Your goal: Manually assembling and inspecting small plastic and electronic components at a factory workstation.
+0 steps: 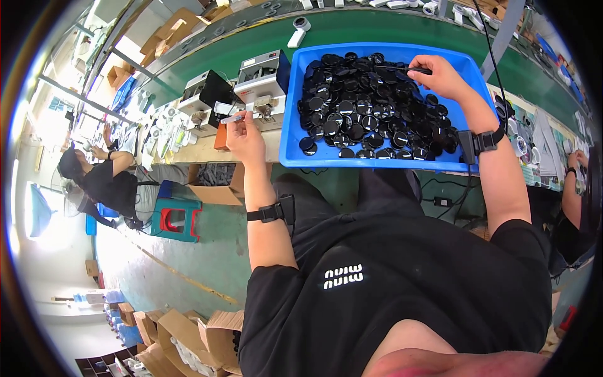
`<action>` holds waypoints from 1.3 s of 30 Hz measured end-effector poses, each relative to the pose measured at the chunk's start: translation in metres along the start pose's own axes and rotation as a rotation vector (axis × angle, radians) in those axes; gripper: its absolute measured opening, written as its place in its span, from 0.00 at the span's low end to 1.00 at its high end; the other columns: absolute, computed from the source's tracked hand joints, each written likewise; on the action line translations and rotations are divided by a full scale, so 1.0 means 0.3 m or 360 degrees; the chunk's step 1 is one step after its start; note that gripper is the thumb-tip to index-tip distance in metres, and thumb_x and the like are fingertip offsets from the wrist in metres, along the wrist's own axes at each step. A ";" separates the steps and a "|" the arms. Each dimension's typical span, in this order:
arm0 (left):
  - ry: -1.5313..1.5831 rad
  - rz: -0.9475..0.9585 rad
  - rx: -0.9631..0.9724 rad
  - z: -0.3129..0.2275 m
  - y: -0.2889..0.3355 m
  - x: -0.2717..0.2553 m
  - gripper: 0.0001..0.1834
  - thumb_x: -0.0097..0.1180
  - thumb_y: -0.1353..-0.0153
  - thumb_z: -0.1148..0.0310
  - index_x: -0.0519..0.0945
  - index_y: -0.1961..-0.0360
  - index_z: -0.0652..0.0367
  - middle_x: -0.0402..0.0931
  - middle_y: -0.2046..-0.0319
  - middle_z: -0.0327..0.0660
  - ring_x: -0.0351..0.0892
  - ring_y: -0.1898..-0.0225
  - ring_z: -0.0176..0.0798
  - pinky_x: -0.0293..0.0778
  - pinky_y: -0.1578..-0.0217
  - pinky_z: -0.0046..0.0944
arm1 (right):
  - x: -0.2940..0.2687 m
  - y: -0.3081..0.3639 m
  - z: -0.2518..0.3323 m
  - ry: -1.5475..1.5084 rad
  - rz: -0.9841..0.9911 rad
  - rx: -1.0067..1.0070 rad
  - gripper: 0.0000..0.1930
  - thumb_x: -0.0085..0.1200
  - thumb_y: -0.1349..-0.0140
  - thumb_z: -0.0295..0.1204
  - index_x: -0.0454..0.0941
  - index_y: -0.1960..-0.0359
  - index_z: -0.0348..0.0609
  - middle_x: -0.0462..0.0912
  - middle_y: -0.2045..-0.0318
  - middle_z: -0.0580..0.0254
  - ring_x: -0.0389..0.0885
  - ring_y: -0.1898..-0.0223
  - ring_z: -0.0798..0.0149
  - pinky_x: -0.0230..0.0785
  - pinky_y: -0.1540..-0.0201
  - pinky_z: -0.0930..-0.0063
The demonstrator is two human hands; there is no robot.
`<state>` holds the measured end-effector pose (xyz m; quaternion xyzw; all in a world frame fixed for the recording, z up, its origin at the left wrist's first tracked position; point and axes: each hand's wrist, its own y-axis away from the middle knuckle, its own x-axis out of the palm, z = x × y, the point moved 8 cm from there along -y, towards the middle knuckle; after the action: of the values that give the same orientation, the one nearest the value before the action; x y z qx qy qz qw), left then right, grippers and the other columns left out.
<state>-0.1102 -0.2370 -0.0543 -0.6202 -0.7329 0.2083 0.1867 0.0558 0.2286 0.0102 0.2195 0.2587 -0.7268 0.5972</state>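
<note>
My left hand (246,143) is raised beside a small bench machine (262,76). Its thumb and fingers pinch a small, pale, partly see-through piece (233,118) whose exact kind I cannot make out. Over the far right part of a blue plastic tray (286,135), my right hand (440,76) is closed round a slim black-handled tool (421,70). The tool points left across a heap of black round discs (361,107); its tip is hard to tell against them. Several discs have shiny faces.
A second bench machine (204,97) stands left of the first. Behind the tray runs a green conveyor (377,31), with a white part (298,34) on it. A cardboard box (217,182) sits below the bench, near a green and red stool (176,220). People work at both sides.
</note>
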 end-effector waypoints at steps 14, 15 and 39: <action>-0.0427 -0.0002 0.0193 -0.043 -0.011 0.026 0.09 0.65 0.33 0.68 0.83 0.62 0.63 0.84 0.73 0.41 0.76 0.81 0.31 0.70 0.76 0.35 | 0.003 0.006 0.007 -0.0004 -0.0013 0.0011 0.09 0.61 0.31 0.33 0.80 0.59 0.40 0.78 0.74 0.72 0.73 0.74 0.77 0.68 0.70 0.78; -0.0525 0.0029 0.0244 -0.058 -0.010 0.035 0.08 0.65 0.33 0.68 0.83 0.62 0.64 0.85 0.72 0.42 0.77 0.81 0.34 0.71 0.76 0.36 | 0.002 0.007 0.005 -0.0013 -0.0007 0.0009 0.09 0.60 0.31 0.33 0.80 0.59 0.40 0.78 0.74 0.72 0.73 0.74 0.77 0.68 0.70 0.78; -0.0357 -0.0003 0.0165 -0.012 -0.028 0.021 0.10 0.66 0.33 0.66 0.84 0.62 0.64 0.85 0.70 0.40 0.72 0.81 0.28 0.68 0.77 0.32 | 0.004 0.003 0.005 0.0010 -0.0001 0.0014 0.09 0.60 0.31 0.34 0.80 0.60 0.40 0.77 0.75 0.73 0.72 0.74 0.77 0.67 0.70 0.77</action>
<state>-0.1163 -0.2319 -0.0465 -0.5818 -0.7379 0.3140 0.1355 0.0563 0.2267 0.0105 0.2243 0.2574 -0.7274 0.5952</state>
